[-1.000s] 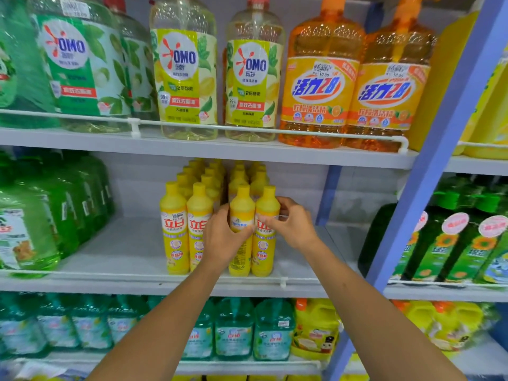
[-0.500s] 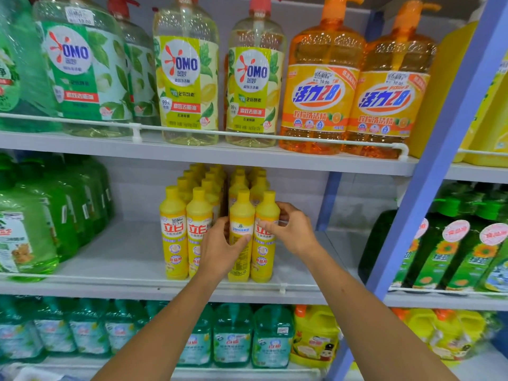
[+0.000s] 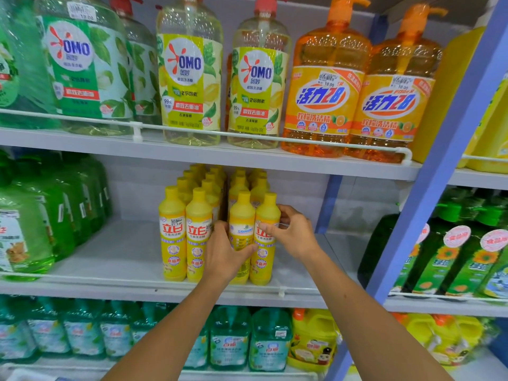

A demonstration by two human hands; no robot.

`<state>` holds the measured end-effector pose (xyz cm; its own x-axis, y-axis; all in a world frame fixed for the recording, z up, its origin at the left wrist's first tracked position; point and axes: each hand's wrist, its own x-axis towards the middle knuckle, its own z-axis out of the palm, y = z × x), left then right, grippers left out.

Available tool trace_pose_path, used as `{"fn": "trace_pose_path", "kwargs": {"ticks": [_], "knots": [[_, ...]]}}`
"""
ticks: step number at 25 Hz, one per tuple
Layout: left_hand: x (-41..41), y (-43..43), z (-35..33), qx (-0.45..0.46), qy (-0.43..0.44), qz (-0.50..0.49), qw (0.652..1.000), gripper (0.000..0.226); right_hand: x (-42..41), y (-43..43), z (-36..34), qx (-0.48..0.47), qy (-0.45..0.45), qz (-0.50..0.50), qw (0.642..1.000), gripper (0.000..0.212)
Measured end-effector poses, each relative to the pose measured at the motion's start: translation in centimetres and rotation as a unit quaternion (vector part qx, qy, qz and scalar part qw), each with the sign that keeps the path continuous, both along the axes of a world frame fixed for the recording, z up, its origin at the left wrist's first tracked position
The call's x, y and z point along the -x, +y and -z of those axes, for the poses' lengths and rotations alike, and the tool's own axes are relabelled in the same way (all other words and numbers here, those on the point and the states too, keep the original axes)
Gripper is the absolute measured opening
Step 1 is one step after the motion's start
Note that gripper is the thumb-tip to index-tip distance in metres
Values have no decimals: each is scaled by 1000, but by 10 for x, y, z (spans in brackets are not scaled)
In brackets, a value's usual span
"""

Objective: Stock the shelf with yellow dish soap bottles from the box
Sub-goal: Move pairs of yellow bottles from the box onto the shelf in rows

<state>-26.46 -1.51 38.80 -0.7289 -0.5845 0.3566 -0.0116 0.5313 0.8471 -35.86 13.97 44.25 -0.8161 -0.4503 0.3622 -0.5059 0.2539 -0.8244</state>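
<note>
Yellow opaque plastic, smooth-walled: the dish soap bottles [image 3: 171, 237] stand upright in four files on the middle shelf [image 3: 115, 254], running back from the hands toward the rear wall. The box is not in view.

Left hand [image 3: 221, 255]: fingers curled round the waist of the third-file front bottle [image 3: 242, 215], thumb laid across its label. Right hand [image 3: 295, 235]: fingertips [image 3: 270, 226] pinch the upper label of the fourth-file front bottle [image 3: 265, 265], immediately right of the left hand's bottle, with the thumb reaching round behind. The two held bottles touch side to side. I cannot tell whether both bases are fully down; the left hand hides part of one.

Handling (judgement):
- Slim and full, so probably moderate weight for one hand, but tall on a narrow base and likely to tip and knock over its neighbours.
- Walls look semi-stiff and should take a firm squeeze with slight give.
- The glossy label may slip, so a wrap at mid-body is safer than a fingertip pinch.
- The neck under the cap is a second hold, useful for lifting over the guard wire [image 3: 281, 292] below the wrists.
- Not fragile; the caps look closed.
</note>
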Motion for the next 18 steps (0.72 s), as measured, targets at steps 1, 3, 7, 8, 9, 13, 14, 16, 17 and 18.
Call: {"fn": "trace_pose_path", "kwargs": {"ticks": [1,3,7,8,9,13,14,16,17,18], "knots": [[-2,-3,2,-15,-16,27,999,64,0,0,0,0,-1,1,1000,50],[-4,-11,8,-25,-42,77,996,58,1,-1,2,4,-6,3,1000,52],[-2,-13,15,-14,-27,41,999,51,1,-2,6,12,-5,5,1000,51],[-1,-10,14,4,-29,12,1000,53,1,-2,6,16,-8,3,1000,50],[1,-5,12,29,-42,-22,998,55,2,-2,7,19,-10,3,1000,50],[4,7,8,76,-91,-83,989,63,5,-2,11,28,-8,5,1000,53],[3,7,10,75,-86,-64,991,61,5,-2,11,28,-10,3,1000,54],[-1,1,17,35,-51,17,998,53,6,-2,13,31,-8,0,999,55],[-4,-3,21,2,-43,65,997,52,6,-2,15,34,-9,0,999,55],[-6,-9,25,-25,-38,101,994,53,7,-1,17,35,-13,-1,999,55]]}}
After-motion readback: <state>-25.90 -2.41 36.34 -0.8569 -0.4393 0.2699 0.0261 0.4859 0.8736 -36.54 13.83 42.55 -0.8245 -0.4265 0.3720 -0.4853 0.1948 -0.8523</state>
